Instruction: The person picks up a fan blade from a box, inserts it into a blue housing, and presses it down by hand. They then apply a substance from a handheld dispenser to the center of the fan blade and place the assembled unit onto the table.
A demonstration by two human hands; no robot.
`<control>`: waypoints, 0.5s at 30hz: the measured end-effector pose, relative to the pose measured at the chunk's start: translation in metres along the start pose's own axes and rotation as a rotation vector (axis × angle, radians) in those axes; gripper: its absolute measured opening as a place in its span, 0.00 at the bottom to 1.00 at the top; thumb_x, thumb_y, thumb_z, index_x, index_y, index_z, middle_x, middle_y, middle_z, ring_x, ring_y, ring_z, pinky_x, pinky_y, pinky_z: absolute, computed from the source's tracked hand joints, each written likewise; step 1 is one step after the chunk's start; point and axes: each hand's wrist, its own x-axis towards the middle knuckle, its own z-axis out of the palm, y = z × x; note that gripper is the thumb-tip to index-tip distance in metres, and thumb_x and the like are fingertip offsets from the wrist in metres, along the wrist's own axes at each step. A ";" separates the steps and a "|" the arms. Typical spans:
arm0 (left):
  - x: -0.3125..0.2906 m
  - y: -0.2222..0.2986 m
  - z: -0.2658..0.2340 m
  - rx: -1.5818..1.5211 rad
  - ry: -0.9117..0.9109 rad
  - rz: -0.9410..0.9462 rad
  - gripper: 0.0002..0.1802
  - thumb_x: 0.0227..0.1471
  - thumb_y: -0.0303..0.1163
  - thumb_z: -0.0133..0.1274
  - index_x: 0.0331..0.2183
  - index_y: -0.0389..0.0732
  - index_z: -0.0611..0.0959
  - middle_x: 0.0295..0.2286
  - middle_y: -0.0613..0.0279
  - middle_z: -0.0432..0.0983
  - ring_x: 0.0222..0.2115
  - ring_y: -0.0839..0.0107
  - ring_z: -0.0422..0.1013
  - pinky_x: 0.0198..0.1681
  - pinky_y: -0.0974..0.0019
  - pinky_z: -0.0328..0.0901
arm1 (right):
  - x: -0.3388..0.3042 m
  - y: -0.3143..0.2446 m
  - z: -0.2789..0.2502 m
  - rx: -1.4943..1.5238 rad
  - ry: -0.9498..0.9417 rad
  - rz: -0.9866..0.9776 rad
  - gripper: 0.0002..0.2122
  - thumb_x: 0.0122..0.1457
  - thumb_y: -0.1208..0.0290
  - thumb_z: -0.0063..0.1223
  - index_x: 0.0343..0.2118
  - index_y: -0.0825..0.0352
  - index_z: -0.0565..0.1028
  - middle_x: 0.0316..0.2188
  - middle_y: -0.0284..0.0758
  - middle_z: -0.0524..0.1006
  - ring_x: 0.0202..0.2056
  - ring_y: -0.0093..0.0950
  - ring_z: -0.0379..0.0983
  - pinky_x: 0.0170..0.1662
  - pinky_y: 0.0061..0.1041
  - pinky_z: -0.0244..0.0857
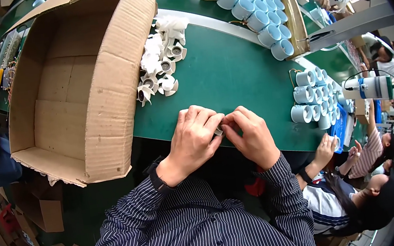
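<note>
Just past the table's near edge, my left hand [194,137] and my right hand [252,133] meet, fingertips closed together. Between them a small pale part [218,131] shows, mostly covered by my fingers, so its kind cannot be made out. The left fingers curl round it, and the right thumb and forefinger pinch at its other side. On the green table [231,79] ahead and to the left lies a pile of small white fan impellers [167,85], some with dark round hubs, with crumpled white pieces [152,55] among them.
A big open cardboard box [113,84] stands to the left, next to the impellers. Rows of light blue cylindrical cups [243,9] fill the back right; another group of blue cups [304,94] stands at the right. A co-worker's hand [326,150] reaches in beside a blue tray [339,127].
</note>
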 end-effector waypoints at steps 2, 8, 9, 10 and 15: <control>0.001 -0.001 0.001 0.002 -0.003 -0.002 0.22 0.49 0.30 0.70 0.47 0.41 0.85 0.44 0.62 0.79 0.49 0.60 0.73 0.56 0.54 0.65 | 0.003 -0.002 -0.001 0.014 -0.013 0.018 0.06 0.62 0.79 0.66 0.40 0.70 0.80 0.32 0.39 0.78 0.33 0.37 0.79 0.36 0.36 0.73; 0.003 -0.001 0.006 -0.014 0.020 0.011 0.24 0.45 0.29 0.71 0.47 0.41 0.86 0.44 0.63 0.81 0.48 0.60 0.74 0.54 0.54 0.65 | 0.001 -0.001 -0.007 -0.127 -0.002 -0.055 0.06 0.57 0.79 0.68 0.37 0.68 0.82 0.30 0.35 0.78 0.32 0.35 0.78 0.36 0.35 0.72; 0.002 -0.002 0.005 -0.011 0.019 0.006 0.24 0.45 0.29 0.71 0.47 0.41 0.86 0.44 0.63 0.81 0.48 0.60 0.74 0.54 0.54 0.65 | 0.001 0.000 -0.007 -0.152 0.003 -0.075 0.07 0.57 0.79 0.69 0.37 0.68 0.82 0.30 0.35 0.78 0.32 0.34 0.78 0.37 0.35 0.71; 0.001 -0.002 0.004 -0.003 0.018 0.001 0.24 0.46 0.29 0.71 0.48 0.41 0.86 0.44 0.63 0.81 0.48 0.60 0.74 0.54 0.54 0.65 | 0.001 -0.001 -0.006 -0.150 0.000 -0.076 0.07 0.57 0.79 0.69 0.37 0.68 0.82 0.30 0.35 0.78 0.32 0.34 0.78 0.37 0.35 0.71; -0.001 -0.002 0.004 0.005 0.018 -0.005 0.25 0.46 0.29 0.70 0.48 0.41 0.87 0.44 0.63 0.81 0.49 0.60 0.74 0.54 0.54 0.65 | -0.002 -0.006 -0.005 -0.211 0.032 -0.212 0.08 0.55 0.79 0.69 0.37 0.66 0.83 0.30 0.33 0.79 0.31 0.33 0.76 0.37 0.34 0.69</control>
